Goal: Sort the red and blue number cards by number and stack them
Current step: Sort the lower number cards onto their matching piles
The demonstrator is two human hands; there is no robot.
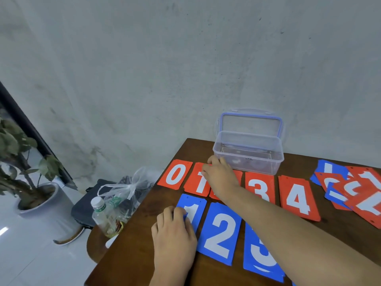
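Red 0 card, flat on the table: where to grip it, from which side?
Left long edge, coming from the left. The red 0 card lies flat, so a top pinch has nothing to bite; that edge is free and close to the table's left rim, while the red 1 card crowds the right. Likely slide it past the rim, then pinch.

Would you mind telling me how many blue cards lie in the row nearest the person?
3: blue 1 under the left hand, blue 2 right of it, blue 3 partly under the right arm. A blue sliver at the bottom edge may be another.
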